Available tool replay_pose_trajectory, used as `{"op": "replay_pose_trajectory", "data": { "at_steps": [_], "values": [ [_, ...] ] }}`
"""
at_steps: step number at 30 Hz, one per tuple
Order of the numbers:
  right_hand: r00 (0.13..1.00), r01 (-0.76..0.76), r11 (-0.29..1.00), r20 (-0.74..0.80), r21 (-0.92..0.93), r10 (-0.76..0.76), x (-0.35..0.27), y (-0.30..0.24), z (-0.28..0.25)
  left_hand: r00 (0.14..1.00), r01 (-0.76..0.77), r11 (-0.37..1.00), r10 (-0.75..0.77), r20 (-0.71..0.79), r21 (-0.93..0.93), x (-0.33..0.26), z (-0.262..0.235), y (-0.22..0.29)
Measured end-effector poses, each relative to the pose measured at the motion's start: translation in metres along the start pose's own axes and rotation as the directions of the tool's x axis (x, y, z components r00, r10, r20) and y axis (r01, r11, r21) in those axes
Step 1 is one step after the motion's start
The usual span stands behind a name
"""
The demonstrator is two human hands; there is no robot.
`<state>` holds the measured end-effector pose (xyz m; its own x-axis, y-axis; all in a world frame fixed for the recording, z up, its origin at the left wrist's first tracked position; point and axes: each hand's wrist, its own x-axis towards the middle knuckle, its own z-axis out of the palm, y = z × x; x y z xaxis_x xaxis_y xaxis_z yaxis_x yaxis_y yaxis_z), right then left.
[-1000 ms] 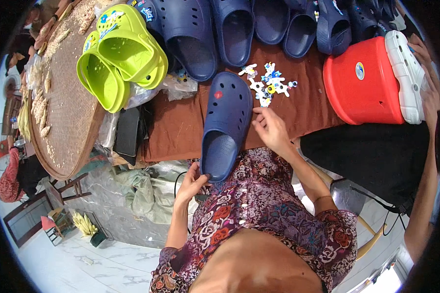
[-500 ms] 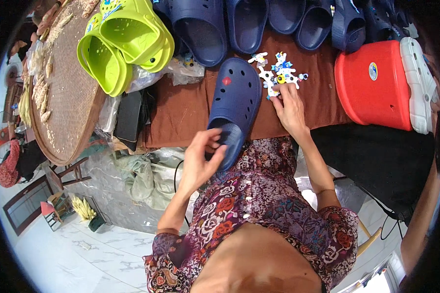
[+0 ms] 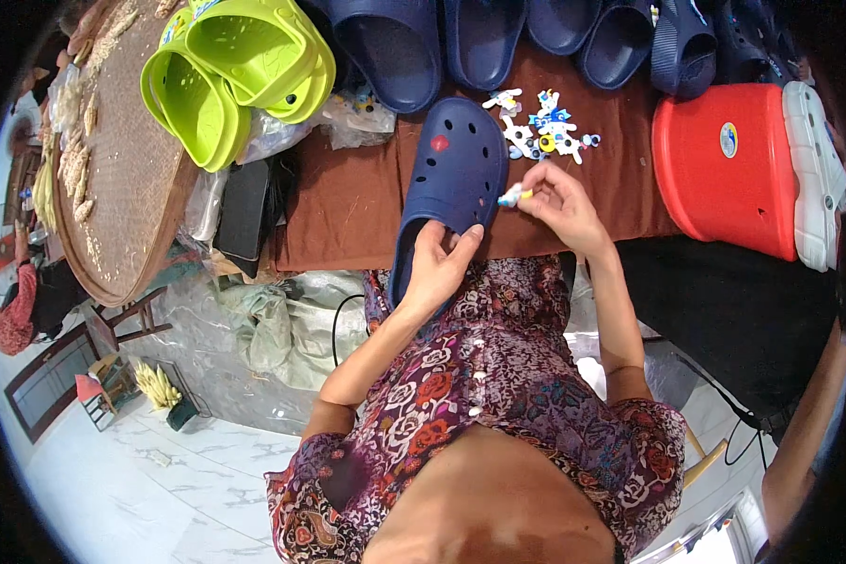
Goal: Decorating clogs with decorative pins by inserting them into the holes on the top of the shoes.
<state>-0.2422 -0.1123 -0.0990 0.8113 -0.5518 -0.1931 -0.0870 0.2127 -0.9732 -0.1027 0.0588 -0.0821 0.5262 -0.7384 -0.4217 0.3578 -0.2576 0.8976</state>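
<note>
We are gripping the navy clog [image 3: 453, 179] at its heel with our left hand [image 3: 439, 268] at the tabletop's [image 3: 348, 202] near edge. Our right hand [image 3: 562, 202] is pinching a small charm [image 3: 514, 195] just beside the clog's right side.

I see a pale marble-tiled floor [image 3: 113, 470] at near left, a brown-clothed table [image 3: 348, 207] farther off, and possibly a wooden chair [image 3: 122, 324] left.

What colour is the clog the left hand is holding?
Dark navy blue clog, with a small red charm near its toe; left hand grips it. Head view.
</note>
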Motion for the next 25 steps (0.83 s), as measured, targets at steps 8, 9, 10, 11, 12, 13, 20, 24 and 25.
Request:
{"op": "replay_pose_trajectory", "data": {
  "at_steps": [8,9,10,11,12,13,20,24,25],
  "values": [
    [0.985,0.075,0.968,0.168,-0.24,-0.034,0.02,-0.014,0.019,0.999,0.026,0.999,-0.027,0.038,0.023,0.003,-0.005,-0.001],
    [0.984,0.105,0.952,0.168,-0.288,-0.058,0.021,-0.014,0.019,1.0,0.023,0.999,-0.022,0.014,-0.04,0.002,0.001,0.005],
    [0.984,0.107,0.951,0.171,-0.288,-0.059,0.023,-0.015,0.019,1.0,0.018,0.995,-0.019,-0.011,-0.102,0.001,0.004,0.011],
    [0.981,0.125,0.944,0.182,-0.304,-0.071,0.024,-0.017,0.019,1.0,0.016,0.995,-0.017,-0.013,-0.103,0.001,0.002,0.008],
    [0.978,0.142,0.937,0.192,-0.319,-0.083,0.025,-0.018,0.018,1.0,0.016,0.998,-0.016,0.0,-0.057,0.002,-0.001,0.002],
    [0.977,0.142,0.937,0.194,-0.319,-0.082,0.026,-0.02,0.019,1.0,0.017,1.0,-0.017,0.013,-0.01,0.002,-0.003,-0.001],
    [0.963,0.24,0.86,0.224,-0.451,-0.151,0.03,-0.032,0.024,0.998,0.047,0.993,-0.042,0.048,-0.111,0.002,-0.005,0.013],
    [0.963,0.21,0.868,0.246,-0.451,-0.106,0.035,-0.028,0.019,0.989,0.131,0.991,-0.129,0.078,-0.022,0.004,-0.008,0.011],
    [0.968,0.18,0.88,0.238,-0.44,-0.079,0.035,-0.03,0.02,0.992,0.103,0.993,-0.099,0.074,-0.053,0.004,-0.008,0.009]
  ]
}}
